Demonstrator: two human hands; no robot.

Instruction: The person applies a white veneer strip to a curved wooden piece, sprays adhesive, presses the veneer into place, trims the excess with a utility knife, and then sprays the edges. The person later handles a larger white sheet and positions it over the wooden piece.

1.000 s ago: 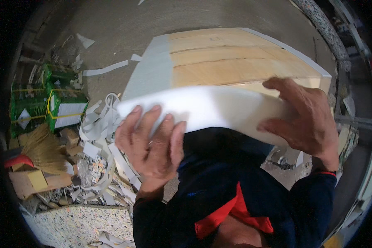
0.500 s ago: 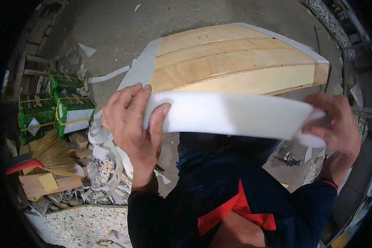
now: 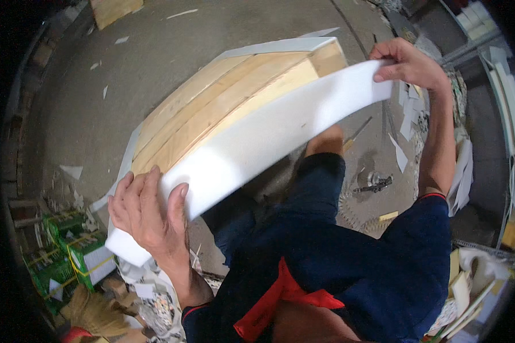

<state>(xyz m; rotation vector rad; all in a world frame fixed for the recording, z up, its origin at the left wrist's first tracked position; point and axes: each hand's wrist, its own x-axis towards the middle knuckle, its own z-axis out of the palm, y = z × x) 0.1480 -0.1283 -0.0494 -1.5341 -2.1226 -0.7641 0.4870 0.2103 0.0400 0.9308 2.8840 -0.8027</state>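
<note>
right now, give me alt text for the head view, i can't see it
A long white strip slants across the view, the left hand spread over its lower end, the right hand pinching the upper end. Behind it is a wooden structure; green packages and a broom are at lower left.
</note>
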